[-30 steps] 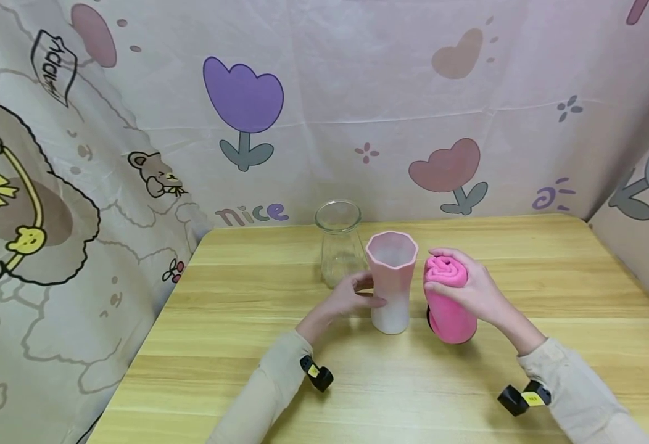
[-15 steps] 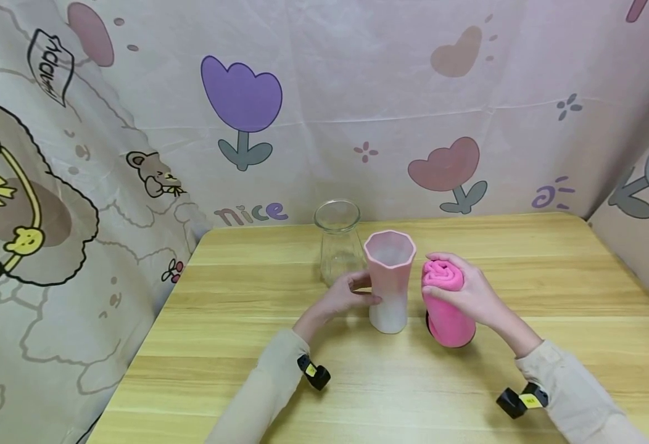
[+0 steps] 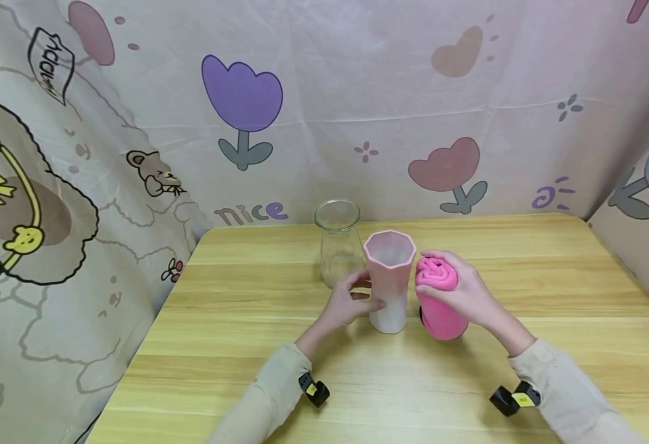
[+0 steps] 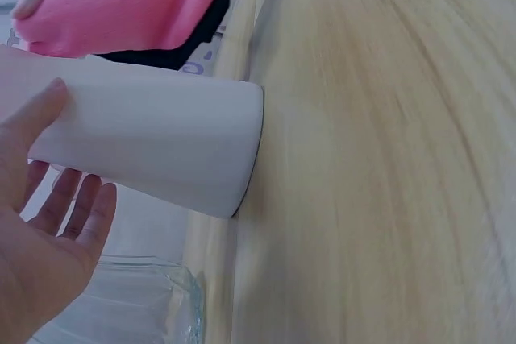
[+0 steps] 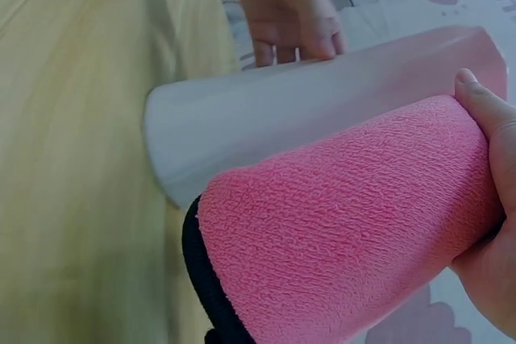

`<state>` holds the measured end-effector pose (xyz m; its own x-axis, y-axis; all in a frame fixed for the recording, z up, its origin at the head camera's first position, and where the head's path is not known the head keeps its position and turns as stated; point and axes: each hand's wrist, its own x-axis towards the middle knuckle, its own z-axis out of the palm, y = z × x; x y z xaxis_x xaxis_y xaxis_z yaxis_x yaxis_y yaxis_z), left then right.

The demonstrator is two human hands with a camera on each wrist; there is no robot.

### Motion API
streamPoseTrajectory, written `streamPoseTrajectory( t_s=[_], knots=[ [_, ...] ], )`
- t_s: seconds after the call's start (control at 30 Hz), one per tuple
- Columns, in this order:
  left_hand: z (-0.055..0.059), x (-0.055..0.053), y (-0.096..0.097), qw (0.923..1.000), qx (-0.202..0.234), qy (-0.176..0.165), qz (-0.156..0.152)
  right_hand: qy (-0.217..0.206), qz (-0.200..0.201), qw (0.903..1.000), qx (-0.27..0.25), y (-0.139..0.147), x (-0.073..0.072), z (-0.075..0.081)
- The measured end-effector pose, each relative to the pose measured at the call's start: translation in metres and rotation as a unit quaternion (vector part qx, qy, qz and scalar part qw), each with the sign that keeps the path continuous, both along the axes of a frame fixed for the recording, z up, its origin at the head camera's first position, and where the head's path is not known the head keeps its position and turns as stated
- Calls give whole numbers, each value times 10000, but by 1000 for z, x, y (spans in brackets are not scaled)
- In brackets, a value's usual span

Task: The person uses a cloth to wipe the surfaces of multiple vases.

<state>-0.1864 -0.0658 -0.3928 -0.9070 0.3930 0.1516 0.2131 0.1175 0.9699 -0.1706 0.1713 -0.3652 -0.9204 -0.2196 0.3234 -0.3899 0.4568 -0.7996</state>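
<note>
Right now, your left hand (image 3: 348,302) is loosely cupped at the side of the pink-and-white vase (image 3: 389,283), thumb against its front, fingers half open along the far side rather than clamped round it. That vase stands upright on the wooden table (image 3: 235,308), mouth up. And over on your right, your right hand (image 3: 471,293) has a firm hold of the rolled pink towel (image 3: 443,314), thumb and fingers curled about its upper end! It's tilted just beside the vase, black trim showing at its lower end; whether it touches the tabletop, you can't tell. Behind your left hand stands the clear glass vase (image 3: 340,256), near the patterned backdrop (image 3: 330,61).
</note>
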Motion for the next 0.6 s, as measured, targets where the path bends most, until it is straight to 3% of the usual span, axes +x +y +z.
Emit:
streamPoseTrajectory(
  t_s=[0.33, 0.6],
  knots=[
    [-2, -1, 0, 9999, 84, -56, 33, 829, 117, 9959, -330, -8, -2, 22],
    [-1, -3, -1, 9999, 2, -98, -24, 786, 117, 9963, -333, -10, -6, 17]
  ],
)
